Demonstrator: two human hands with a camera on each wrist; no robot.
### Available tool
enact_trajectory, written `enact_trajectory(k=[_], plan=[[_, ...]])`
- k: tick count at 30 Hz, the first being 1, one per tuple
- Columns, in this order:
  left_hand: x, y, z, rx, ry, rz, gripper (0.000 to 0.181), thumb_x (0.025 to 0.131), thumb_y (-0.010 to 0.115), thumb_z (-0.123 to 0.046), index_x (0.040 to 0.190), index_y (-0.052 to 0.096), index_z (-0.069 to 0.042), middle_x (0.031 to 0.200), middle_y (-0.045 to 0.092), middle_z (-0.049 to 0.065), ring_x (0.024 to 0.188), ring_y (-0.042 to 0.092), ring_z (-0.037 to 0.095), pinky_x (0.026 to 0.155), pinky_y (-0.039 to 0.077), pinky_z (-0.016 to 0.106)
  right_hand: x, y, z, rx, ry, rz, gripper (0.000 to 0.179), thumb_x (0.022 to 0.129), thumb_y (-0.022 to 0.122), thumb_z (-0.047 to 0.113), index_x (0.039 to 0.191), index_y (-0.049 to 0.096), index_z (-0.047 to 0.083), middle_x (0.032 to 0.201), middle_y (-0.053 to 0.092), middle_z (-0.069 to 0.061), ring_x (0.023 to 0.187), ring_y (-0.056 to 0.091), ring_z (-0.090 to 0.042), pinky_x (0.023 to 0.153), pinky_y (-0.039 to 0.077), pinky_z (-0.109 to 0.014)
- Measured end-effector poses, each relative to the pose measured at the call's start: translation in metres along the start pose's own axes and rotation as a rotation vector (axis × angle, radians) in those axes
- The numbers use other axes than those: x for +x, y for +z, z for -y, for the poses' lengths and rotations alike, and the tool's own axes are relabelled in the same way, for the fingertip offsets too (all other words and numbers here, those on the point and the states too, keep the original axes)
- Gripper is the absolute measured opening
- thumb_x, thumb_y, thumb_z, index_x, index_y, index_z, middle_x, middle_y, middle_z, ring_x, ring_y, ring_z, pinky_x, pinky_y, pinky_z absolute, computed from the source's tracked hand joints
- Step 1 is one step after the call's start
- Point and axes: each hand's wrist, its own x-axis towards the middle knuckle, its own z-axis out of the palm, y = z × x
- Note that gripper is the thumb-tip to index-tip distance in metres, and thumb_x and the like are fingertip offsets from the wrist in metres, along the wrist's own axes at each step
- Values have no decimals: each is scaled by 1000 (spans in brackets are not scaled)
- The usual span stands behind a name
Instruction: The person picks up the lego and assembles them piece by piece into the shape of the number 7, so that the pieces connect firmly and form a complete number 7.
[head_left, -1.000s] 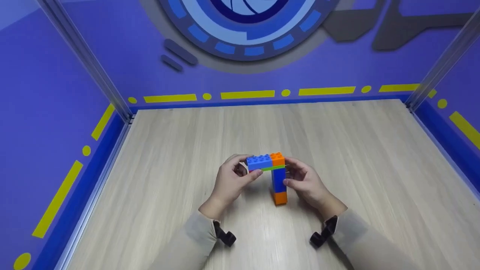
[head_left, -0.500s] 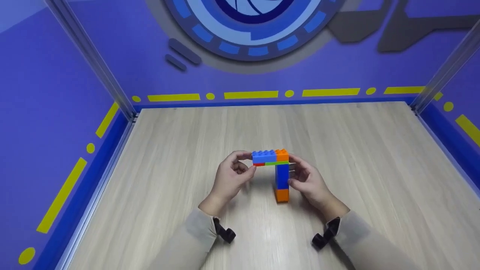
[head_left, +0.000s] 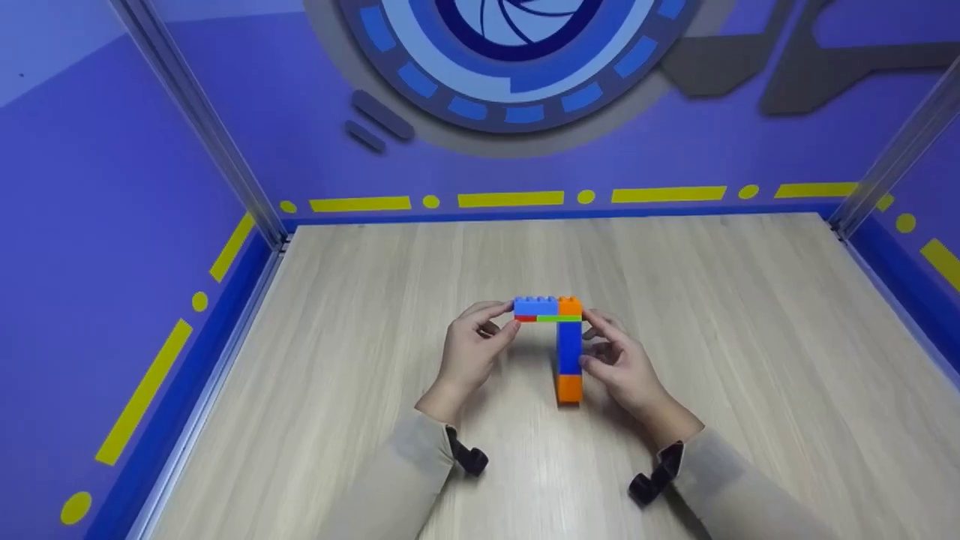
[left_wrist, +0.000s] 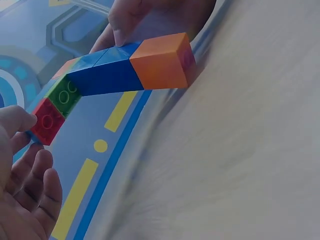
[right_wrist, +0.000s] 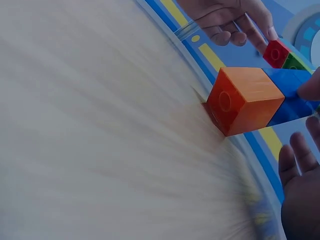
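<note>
A toy building-brick assembly (head_left: 569,349) is held up in both hands, shaped like an upside-down L. Its upright has blue bricks (left_wrist: 110,75) over an orange brick (right_wrist: 252,92) at the foot. The top arm runs left: a light blue brick (head_left: 535,307) beside a small orange brick (head_left: 570,306), above a red plate (left_wrist: 47,121) and a green plate (left_wrist: 63,96). My left hand (head_left: 472,349) pinches the arm's free end, thumb at the red plate. My right hand (head_left: 622,367) grips the upright from the right, thumb on the blue part and index finger near the top corner.
Under the hands lies a light wood-grain table (head_left: 375,300). Blue-purple printed panels (head_left: 420,172) stand behind it and along both sides, joined by metal corner posts (head_left: 202,120). Each wrist wears a black camera mount (head_left: 469,454).
The assembly has tipped so its front faces the head camera squarely, with its stud tops now seen edge-on. My left thumb has slid back to the red end. The head view has shifted slightly.
</note>
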Motion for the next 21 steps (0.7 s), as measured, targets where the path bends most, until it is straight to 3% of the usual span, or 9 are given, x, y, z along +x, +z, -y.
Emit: enact_trajectory(k=[6, 11, 21], plan=[[6, 0, 5, 21, 15, -37, 32, 101, 87, -17, 132, 84, -9, 129, 81, 12, 81, 62, 6, 70, 52, 16, 9, -4, -2, -87, -18, 12, 73, 97, 71, -13, 167, 53, 3, 172, 46, -16, 130, 52, -24, 100, 50, -23], [6, -2, 14, 86, 24, -30, 31, 102, 86, -17, 132, 84, -7, 128, 81, 10, 82, 64, 4, 73, 55, 16, 10, -3, -5, -140, -25, 25, 71, 99, 74, -8, 166, 56, 7, 176, 47, -14, 133, 52, -27, 100, 50, -23], [8, -1, 24, 254, 83, -47, 27, 102, 84, -9, 129, 85, -5, 123, 83, 9, 83, 64, 0, 76, 57, 17, 9, -4, -5, -270, -14, 43, 67, 101, 78, 2, 165, 59, 12, 176, 51, -12, 144, 53, -30, 116, 46, -28]])
